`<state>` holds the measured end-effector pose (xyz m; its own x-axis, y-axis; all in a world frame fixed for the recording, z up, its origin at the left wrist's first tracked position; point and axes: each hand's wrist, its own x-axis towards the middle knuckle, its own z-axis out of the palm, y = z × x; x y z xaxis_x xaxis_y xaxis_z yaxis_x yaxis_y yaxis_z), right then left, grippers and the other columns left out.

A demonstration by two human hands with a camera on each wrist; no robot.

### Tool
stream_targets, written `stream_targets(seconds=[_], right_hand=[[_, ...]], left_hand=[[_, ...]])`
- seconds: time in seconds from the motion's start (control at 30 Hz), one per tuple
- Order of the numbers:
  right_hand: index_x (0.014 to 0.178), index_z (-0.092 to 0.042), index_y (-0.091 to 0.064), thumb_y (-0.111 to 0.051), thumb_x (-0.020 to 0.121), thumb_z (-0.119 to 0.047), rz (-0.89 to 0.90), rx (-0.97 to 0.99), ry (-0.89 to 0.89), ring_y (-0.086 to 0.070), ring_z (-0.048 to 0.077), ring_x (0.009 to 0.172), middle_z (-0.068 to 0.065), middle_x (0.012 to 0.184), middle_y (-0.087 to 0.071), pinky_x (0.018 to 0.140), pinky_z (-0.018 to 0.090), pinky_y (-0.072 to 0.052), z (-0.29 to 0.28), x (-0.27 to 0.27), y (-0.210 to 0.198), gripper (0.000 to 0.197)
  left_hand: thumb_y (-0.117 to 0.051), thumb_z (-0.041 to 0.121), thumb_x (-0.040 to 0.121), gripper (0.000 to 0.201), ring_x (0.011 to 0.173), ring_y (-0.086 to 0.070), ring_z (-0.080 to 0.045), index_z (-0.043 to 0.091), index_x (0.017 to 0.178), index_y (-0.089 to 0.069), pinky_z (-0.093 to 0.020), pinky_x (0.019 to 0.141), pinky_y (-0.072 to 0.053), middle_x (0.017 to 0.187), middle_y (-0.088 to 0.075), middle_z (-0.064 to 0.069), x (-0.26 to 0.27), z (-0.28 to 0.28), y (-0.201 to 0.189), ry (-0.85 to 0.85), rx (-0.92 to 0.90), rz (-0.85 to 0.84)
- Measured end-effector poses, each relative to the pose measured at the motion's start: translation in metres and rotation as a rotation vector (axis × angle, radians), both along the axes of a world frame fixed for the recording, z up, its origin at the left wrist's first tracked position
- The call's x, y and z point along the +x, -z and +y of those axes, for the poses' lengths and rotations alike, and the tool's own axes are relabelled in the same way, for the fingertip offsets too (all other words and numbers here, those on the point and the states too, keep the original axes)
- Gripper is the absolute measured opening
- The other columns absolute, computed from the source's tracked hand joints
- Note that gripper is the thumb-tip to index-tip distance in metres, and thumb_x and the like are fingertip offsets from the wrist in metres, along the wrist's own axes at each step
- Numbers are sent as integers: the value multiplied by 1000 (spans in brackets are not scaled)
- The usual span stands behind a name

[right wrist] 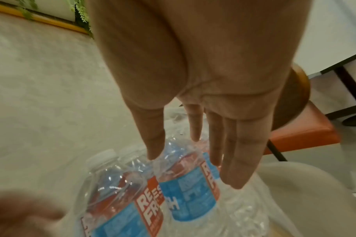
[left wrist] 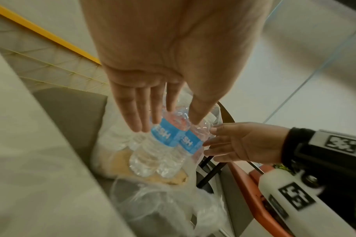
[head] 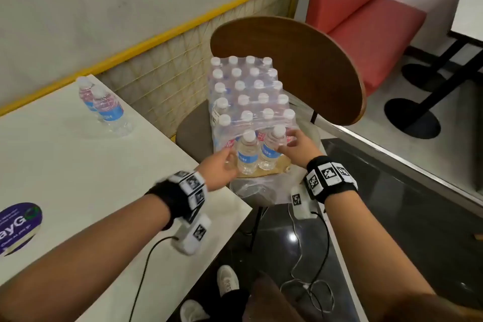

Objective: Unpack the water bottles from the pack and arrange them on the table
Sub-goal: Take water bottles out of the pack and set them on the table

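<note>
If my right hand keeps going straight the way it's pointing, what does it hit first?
Most likely the right front bottle of the pack. The right hand has straight fingers aimed at its shoulder and label. They look nearly touching, though depth is unclear.

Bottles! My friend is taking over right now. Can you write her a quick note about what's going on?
Left hand: open, fingers straight at the near left bottle.
Right hand: open, fingers at the near right bottle; touching or not is unclear.
The pack sits on the chair, its wrap torn open at the near end.
Done: two bottles stand on the table.
Left: move out the two near bottles, then all the rest.
</note>
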<state>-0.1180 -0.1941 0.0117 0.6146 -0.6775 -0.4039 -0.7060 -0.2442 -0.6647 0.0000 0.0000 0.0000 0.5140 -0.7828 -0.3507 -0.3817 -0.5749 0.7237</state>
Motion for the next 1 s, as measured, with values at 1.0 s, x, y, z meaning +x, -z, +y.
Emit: stream_targets(seconds=[1.0], right_hand=[[120, -24, -49, -67, 85, -29, -151, 26, -741, -50, 23, 93, 6, 115, -58, 76, 28, -40, 237, 114, 3, 40]], left_hand=[[-68, 27, 85, 39, 101, -56, -26, 19, 120, -54, -26, 85, -42, 113, -62, -7, 69, 215, -3, -590, -100, -148]])
